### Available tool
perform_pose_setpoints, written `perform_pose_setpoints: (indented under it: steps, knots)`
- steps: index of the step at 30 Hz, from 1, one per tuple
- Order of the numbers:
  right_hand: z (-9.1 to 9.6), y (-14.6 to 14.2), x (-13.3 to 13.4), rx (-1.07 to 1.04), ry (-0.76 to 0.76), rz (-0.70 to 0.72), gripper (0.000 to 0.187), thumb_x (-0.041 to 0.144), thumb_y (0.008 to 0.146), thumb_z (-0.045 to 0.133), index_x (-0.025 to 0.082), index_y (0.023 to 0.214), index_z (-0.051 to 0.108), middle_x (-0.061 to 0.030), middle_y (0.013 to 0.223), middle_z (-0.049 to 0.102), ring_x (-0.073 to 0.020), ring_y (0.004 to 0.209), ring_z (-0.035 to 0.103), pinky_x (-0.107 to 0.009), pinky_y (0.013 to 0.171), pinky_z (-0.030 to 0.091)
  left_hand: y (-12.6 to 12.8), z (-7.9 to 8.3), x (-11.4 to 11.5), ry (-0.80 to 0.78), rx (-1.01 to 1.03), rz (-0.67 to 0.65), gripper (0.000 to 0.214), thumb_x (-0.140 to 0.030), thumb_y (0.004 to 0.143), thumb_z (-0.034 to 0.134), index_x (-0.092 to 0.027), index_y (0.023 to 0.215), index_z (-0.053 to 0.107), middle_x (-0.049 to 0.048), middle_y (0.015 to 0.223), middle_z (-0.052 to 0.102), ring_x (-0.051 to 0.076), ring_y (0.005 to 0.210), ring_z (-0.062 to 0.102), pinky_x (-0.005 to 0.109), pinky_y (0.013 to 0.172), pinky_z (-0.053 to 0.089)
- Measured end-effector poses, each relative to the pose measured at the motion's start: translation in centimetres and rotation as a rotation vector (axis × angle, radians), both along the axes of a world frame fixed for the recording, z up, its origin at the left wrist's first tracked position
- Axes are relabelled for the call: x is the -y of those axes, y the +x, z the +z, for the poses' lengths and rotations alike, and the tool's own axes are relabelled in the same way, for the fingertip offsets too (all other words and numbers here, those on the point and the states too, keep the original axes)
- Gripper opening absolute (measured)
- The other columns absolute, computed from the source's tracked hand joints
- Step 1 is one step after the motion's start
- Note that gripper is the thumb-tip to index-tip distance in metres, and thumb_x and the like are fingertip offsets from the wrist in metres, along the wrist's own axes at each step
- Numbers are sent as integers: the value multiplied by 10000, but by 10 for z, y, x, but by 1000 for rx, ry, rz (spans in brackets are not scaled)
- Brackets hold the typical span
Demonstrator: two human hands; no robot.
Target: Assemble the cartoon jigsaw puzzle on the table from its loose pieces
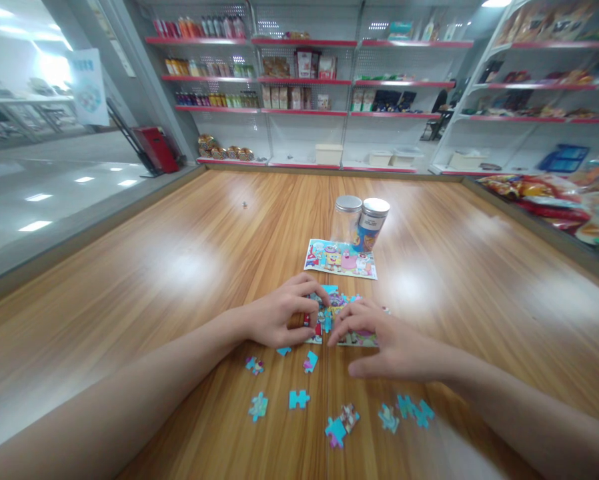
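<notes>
My left grip [279, 317] is curling over the left side of a half-built cartoon jigsaw puzzle [342, 321], its fingertips pressing on the colourful cardboard pieces, though I cannot tell whether they are pinching one. My right grip [387, 337] is lying spread open across the puzzle's right side, holding nothing I can see. Loose turquoise-edged cardboard pieces [299, 399] are lying scattered on my side of the puzzle, a printed cartoon picture card [340, 259] is lying just beyond it, and two cylindrical jars with silver metal lids [362, 223] are standing farther beyond it, all on the glossy wood-grain table [144, 280].
</notes>
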State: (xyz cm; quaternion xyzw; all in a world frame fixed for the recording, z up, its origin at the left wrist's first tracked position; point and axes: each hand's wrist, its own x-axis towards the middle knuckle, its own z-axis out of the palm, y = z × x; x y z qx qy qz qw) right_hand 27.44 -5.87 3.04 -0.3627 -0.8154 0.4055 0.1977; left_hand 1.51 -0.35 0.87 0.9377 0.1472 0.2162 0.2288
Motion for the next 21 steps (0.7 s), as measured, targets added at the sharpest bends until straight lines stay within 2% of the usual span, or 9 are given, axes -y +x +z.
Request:
perform_pose_setpoints:
  steps: [4,6,8,11,14,16,21]
  knots:
    - [17,13,2,101,45,232,779,176,591,900,367,1308,665,-49,1279,594,-301,1203,528,-509,1053,448,0,-1,0,-7,-5,-2,43,-211,859,675,-186,854,641,103,1215,611,264,1159,514,445,1050,439]
    - [18,15,4,136,67,249,930,183,551,921,372,1398,588,-56,1315,567,-313,1229,511,-507,1064,443,0,-1,-1,-9,-6,-1,42,-210,856,676,-187,855,641,102,1217,611,264,1158,513,444,1052,438]
    - [14,12,6,162,97,209,989,220,536,941,370,1432,548,-63,1324,558,-319,1223,508,-503,1056,447,0,0,-1,-7,-6,0,36,-202,850,676,-188,854,643,99,1216,612,263,1159,514,441,1057,434]
    - [2,2,9,184,155,130,847,316,612,926,356,1386,583,-66,1290,574,-317,1193,510,-496,1028,451,0,0,0,-8,-9,1,34,-182,841,677,-188,855,647,96,1211,610,263,1161,519,440,1062,428]
    - [-9,-7,10,197,232,27,574,296,771,820,309,1312,628,-72,1212,608,-292,1137,523,-476,993,447,1,0,0,-12,-10,-3,31,-175,842,674,-186,856,649,98,1211,606,264,1166,522,444,1061,426]
    - [-13,-10,10,182,271,5,480,282,823,763,275,1285,633,-78,1184,612,-282,1108,525,-463,970,445,1,0,0,-13,-9,-4,21,-176,846,665,-186,855,649,99,1211,604,264,1164,525,444,1057,428]
    - [-11,-5,9,160,269,87,442,366,756,822,231,1142,654,-77,1168,576,-278,1065,524,-446,931,436,1,0,-1,-8,-11,-6,27,-184,845,664,-188,862,644,99,1214,608,268,1151,530,453,1053,432]
